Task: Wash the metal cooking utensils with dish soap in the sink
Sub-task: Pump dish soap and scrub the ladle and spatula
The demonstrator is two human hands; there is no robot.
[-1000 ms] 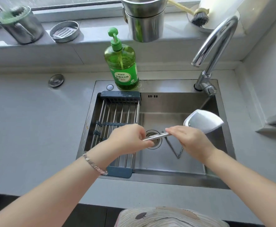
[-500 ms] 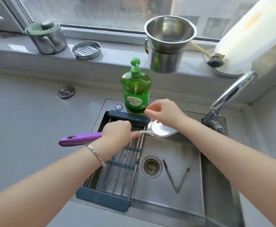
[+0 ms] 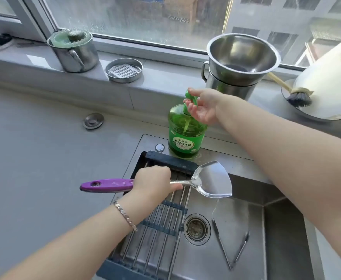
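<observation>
As the spatula (image 3: pixel 212 179) is gripped by the left hand (image 3: pixel 153 183), the dish soap pump (image 3: pixel 193 98) is pinched by the right hand (image 3: pixel 203 107).
Tongs (image 3: pixel 222 243) are seen in the sink (image 3: pixel 282 229).

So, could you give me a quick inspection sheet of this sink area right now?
Surface: grey counter, steel sink.
Job's things: spatula over the sink, dripping; tongs on the sink floor; soap bottle on the sink's back edge.
Clutter: rack across the sink; lidded mug, strainer dish, stacked pots, brush on the sill.
Hands: left hand grips the spatula; right hand pinches the bottle's pump.
Cables: nothing seen.
Surroundings: window behind.
</observation>
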